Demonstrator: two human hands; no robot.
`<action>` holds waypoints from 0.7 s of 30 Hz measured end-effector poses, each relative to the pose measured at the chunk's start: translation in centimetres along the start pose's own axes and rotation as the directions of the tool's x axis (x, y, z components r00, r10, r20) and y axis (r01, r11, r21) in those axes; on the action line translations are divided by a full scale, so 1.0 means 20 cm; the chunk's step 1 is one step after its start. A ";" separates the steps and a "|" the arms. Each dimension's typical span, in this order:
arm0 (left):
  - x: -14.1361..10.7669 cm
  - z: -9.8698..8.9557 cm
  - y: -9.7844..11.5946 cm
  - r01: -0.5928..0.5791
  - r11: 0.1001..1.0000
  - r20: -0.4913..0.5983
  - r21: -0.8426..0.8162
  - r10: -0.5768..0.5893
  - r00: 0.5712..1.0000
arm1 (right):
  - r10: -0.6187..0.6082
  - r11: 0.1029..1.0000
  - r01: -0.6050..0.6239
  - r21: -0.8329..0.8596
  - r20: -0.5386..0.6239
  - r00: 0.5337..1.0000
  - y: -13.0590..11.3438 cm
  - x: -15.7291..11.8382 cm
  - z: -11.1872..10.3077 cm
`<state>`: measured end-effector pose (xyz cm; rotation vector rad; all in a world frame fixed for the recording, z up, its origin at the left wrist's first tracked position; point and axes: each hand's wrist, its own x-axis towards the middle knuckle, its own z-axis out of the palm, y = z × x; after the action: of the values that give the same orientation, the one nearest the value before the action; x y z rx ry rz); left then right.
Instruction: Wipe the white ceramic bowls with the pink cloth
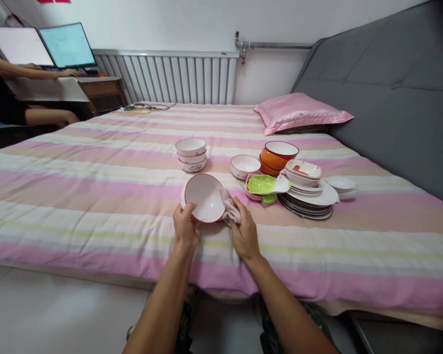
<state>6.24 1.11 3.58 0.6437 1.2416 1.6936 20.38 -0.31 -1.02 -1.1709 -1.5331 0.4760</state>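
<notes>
Left fingers [189, 211] clasp tilted bowl [205, 195], right fingers [240, 206] pinch cloth [230, 205] at its rim; I judge wiping underway, stacked bowls [192, 160] possibly done, plates [327, 196] possibly left.

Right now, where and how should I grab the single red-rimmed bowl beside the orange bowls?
Probably by its left rim, coming from the left, pinching the wall inside and out: the single red-rimmed bowl sits mouth up, and the three stacked bowls stand apart on that side, while the orange bowls and green leaf-shaped dish crowd its right.
</notes>
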 end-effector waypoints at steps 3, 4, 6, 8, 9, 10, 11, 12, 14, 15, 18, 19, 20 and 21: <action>0.00 0.00 0.01 0.088 0.993 -0.007 -0.080 -0.088 0.996 | 0.184 0.960 -0.174 0.221 -0.027 0.983 0.02 0.02 0.00; -0.01 0.01 0.01 0.093 0.991 -0.001 -0.097 -0.094 0.996 | 0.232 0.931 -0.211 0.297 -0.035 0.972 0.02 0.02 0.00; -0.01 0.01 0.02 0.089 0.988 0.010 -0.124 -0.088 0.996 | 0.310 0.858 -0.253 0.447 -0.058 0.949 0.04 0.04 0.01; -0.01 0.02 0.02 0.069 0.987 0.015 -0.143 -0.067 0.998 | 0.397 0.757 -0.283 0.589 -0.069 0.915 0.04 0.05 0.01; -0.01 0.02 0.02 0.057 0.987 0.018 -0.148 -0.055 0.998 | 0.446 0.695 -0.300 0.654 -0.064 0.893 0.05 0.06 0.01; -0.01 0.02 0.01 0.045 0.987 0.020 -0.153 -0.042 0.999 | 0.494 0.628 -0.315 0.712 -0.052 0.868 0.05 0.06 0.01; -0.01 0.02 0.01 0.034 0.987 0.022 -0.156 -0.031 0.999 | 0.533 0.563 -0.325 0.760 -0.033 0.845 0.04 0.07 0.01; -0.01 0.02 0.01 0.024 0.987 0.024 -0.159 -0.020 1.000 | 0.562 0.505 -0.331 0.797 -0.013 0.827 0.04 0.08 0.01; -0.02 0.02 0.01 0.003 0.987 0.027 -0.161 0.001 1.000 | 0.581 0.422 -0.329 0.845 0.026 0.813 0.03 0.09 -0.01; -0.02 0.02 0.01 -0.008 0.987 0.028 -0.160 0.013 1.000 | 0.581 0.387 -0.332 0.860 0.052 0.812 0.03 0.10 -0.01; -0.02 0.02 0.01 -0.033 0.988 0.038 -0.151 0.040 0.998 | 0.569 0.294 -0.367 0.883 0.146 0.809 0.00 0.11 -0.03; -0.02 0.02 0.01 -0.042 0.989 0.044 -0.145 0.048 0.998 | 0.567 0.270 -0.382 0.884 0.174 0.805 -0.01 0.11 -0.04; -0.02 0.02 0.00 -0.053 0.989 0.051 -0.139 0.060 0.997 | 0.570 0.253 -0.394 0.883 0.193 0.799 -0.01 0.11 -0.04; -0.01 0.02 0.00 -0.067 0.989 0.061 -0.129 0.076 0.995 | 0.578 0.242 -0.407 0.881 0.207 0.790 -0.02 0.11 -0.04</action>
<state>6.64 1.02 3.76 0.6686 1.0670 1.7803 21.20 1.19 0.67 -0.7127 -0.4526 1.4189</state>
